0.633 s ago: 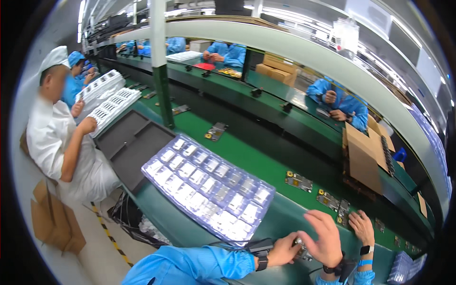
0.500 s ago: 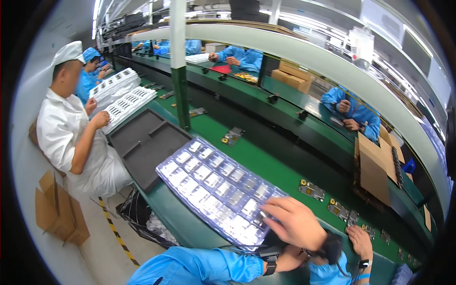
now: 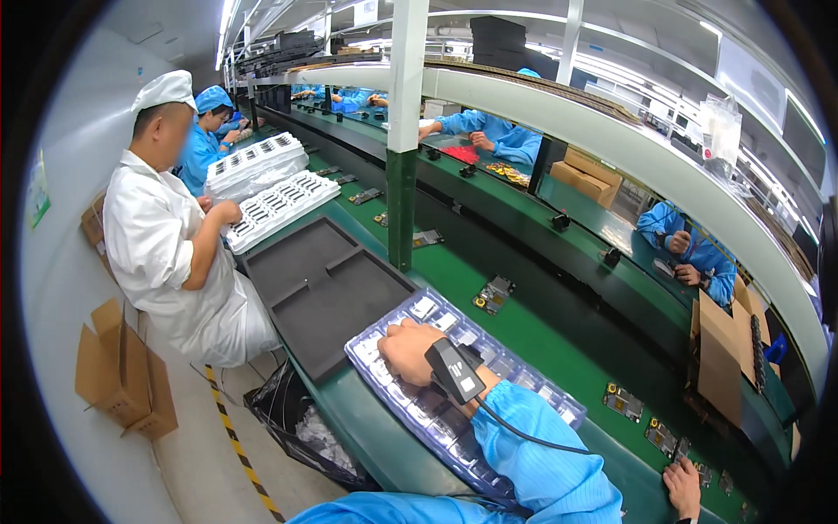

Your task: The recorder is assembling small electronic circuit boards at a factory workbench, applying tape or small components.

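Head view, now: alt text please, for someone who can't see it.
The wearer's right hand is over a clear compartment tray, between a black tray and a green strip with circuit boards. At left, a person in white is beside white trays.

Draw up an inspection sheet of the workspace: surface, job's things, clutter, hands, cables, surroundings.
Surface: green bench alongside a green strip carrying circuit boards.
Job's things: clear compartment tray with pale pieces in some pockets; dark tray beyond it.
Clutter: open cardboard box and black bag below the bench.
Hands: right hand over the compartment tray, grip hidden; left hand not visible.
Cables: black cable from the right wrist device across the sleeve.
Surroundings: person in white at left; co-worker's hand at lower right.
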The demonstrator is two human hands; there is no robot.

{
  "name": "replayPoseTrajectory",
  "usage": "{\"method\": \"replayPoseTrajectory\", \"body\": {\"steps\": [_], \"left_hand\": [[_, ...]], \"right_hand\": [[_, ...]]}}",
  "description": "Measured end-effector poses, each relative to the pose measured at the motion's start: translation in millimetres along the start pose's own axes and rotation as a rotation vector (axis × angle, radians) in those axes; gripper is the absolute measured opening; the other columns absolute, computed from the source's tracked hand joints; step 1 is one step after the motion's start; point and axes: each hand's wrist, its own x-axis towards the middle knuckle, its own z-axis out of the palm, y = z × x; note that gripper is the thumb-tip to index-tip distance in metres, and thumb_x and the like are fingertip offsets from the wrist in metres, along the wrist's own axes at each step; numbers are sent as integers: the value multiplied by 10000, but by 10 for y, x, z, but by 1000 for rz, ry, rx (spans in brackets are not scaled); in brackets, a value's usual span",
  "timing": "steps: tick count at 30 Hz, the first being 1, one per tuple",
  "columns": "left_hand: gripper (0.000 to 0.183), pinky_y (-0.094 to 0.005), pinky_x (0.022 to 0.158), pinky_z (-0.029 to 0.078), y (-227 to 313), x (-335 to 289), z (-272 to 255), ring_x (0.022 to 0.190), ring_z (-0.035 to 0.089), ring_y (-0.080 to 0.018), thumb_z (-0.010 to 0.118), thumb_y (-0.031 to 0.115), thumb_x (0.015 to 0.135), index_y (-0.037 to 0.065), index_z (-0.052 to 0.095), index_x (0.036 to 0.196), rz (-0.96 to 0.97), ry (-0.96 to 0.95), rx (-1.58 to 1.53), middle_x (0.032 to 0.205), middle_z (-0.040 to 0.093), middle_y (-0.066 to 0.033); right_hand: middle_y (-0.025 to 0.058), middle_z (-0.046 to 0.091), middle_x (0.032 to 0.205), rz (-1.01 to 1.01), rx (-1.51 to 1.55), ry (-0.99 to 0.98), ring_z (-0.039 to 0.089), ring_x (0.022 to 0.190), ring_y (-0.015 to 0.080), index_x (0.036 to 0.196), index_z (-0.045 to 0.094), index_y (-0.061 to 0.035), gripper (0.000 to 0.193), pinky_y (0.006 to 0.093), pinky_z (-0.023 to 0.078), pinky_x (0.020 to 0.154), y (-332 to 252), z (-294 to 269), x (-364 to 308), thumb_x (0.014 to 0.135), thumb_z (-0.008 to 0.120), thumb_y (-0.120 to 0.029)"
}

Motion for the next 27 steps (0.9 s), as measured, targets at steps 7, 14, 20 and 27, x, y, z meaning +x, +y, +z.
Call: {"method": "replayPoseTrajectory", "body": {"steps": [7, 14, 20, 27], "left_hand": [[364, -458, 768, 545, -37, -61, 167, 840, 664, -325, 603, 137, 954, 72, 529, 1304, 26, -63, -6, 1066, 660, -133], [374, -434, 750, 535, -1279, -6, 856, 825, 644, -277, 595, 122, 959, 78, 511, 1321, 127, -54, 134, 1105, 631, -107], [400, -542, 780, 546, -198, 445, 98, 894, 695, -488, 609, 160, 945, 129, 492, 1326, -283, 72, -272, 939, 704, -256], [412, -401, 641, 602, 539, 350, -981, 697, 754, -284, 556, 129, 998, 95, 449, 1394, -317, -99, -344, 908, 728, -186]], "right_hand": [[133, 715, 992, -21, 97, -38, 667, 976, 366, 975, 692, -69, 137, 463, 536, 851, 11, -303, -88, 853, 674, -127], [123, 664, 1001, -7, 302, 257, 670, 937, 347, 1050, 641, -78, 140, 431, 558, 789, -269, -610, -935, 916, 678, -101], [96, 705, 942, 359, 10, 457, 708, 830, 310, 984, 726, -74, 242, 387, 581, 700, -626, -651, -3225, 754, 773, -11], [94, 694, 913, 711, -130, 476, 668, 805, 298, 943, 733, -61, 242, 381, 553, 709, -1454, -381, -4516, 727, 761, 44]]}}
